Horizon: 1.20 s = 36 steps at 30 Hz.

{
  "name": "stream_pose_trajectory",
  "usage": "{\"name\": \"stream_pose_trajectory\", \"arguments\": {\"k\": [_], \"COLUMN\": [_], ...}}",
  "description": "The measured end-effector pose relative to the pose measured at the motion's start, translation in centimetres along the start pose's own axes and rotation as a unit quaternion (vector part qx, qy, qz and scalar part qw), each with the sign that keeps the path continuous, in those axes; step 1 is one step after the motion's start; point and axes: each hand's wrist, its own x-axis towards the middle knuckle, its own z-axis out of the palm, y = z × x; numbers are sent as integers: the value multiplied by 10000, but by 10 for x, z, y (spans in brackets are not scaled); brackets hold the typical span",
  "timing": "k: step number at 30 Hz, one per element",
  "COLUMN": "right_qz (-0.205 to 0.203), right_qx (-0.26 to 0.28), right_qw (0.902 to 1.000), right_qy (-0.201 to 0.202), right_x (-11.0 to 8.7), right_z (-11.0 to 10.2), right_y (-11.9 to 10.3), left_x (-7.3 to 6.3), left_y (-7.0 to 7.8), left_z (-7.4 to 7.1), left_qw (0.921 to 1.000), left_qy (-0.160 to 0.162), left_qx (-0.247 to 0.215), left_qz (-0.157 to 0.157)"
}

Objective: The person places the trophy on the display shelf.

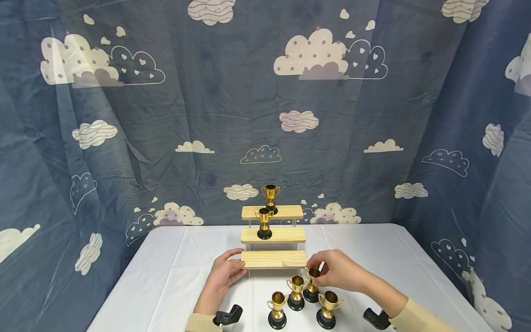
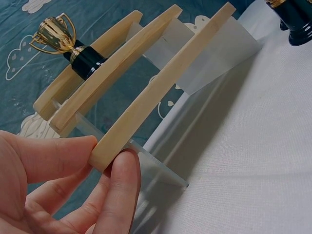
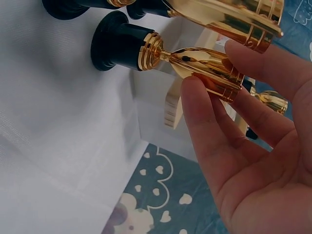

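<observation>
My left hand (image 1: 224, 273) pinches the left end of the lowest wooden shelf (image 1: 274, 259) between thumb and fingers, as the left wrist view shows up close. At the shelf's right front, my right hand (image 1: 338, 271) pinches the cup of a small gold trophy (image 1: 313, 276) with a black base (image 3: 119, 41). Three more such trophies stand around it on the white table: one just left (image 1: 296, 288), one front left (image 1: 277, 304) and one front right (image 1: 329, 304). On the middle shelf (image 1: 286, 235) stands a trophy (image 1: 264, 221), and another trophy (image 1: 270, 193) is on the top shelf (image 1: 290, 212).
Clear side supports (image 2: 161, 163) carry the three-step stand on the white tablecloth (image 1: 166, 263). A dark blue cloud-print curtain (image 1: 232, 106) hangs behind the table and along both sides.
</observation>
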Motion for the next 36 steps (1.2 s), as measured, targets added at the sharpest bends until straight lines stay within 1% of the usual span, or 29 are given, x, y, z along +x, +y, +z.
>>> {"name": "stream_pose_trajectory", "arguments": {"k": [8,16,23,27,33,36], "right_qz": [-90,-49,-7,0,20,22], "right_qx": [-120,-167,-277,-245,-255,-286], "right_qw": [9999,9997,9992,9991,9990,9987], "right_qy": [81,162,297,349,379,428], "right_x": [0,-2,-3,-3,-5,-5], "right_z": [-1,0,-3,-3,-2,-2], "right_y": [0,-2,-5,-5,-4,-4], "left_x": [-1,0,1,2,3,4], "left_y": [0,-1,1,2,1,0], "left_z": [-1,-1,1,2,2,2], "left_qw": [10000,10000,9999,9998,9997,9997], "left_qy": [-20,-68,82,166,221,225], "left_qx": [-19,-13,92,96,33,57], "left_qz": [-13,-35,-39,-41,-119,-99]}}
